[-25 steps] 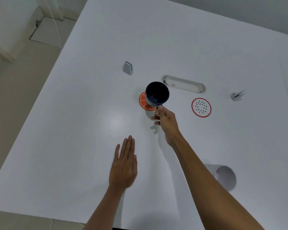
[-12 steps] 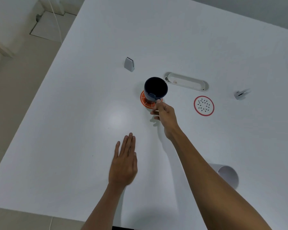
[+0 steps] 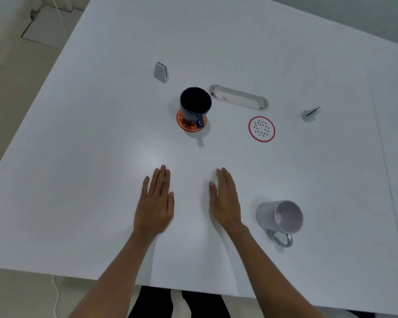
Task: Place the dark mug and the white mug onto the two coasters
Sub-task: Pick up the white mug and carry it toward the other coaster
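The dark mug (image 3: 194, 106) stands upright on the orange coaster (image 3: 186, 125) in the middle of the white table, handle pointing toward me. To its right lies a white coaster with a red rim and black seeds (image 3: 261, 129), with nothing on it. The white mug (image 3: 278, 216) lies tipped on its side near the front right, mouth facing right, handle toward me. My left hand (image 3: 155, 203) rests flat and open on the table. My right hand (image 3: 225, 200) is flat and open beside it, just left of the white mug and apart from it.
A long oval cable slot (image 3: 239, 97) is set into the table (image 3: 83, 157) behind the coasters. A small grey wedge-shaped object (image 3: 161, 72) stands at the back left, another small grey object (image 3: 310, 113) at the right. The table's front edge is close to my arms.
My right hand let go of the dark mug, which now stands on the orange coaster, and drew back toward me to lie flat beside my left hand.
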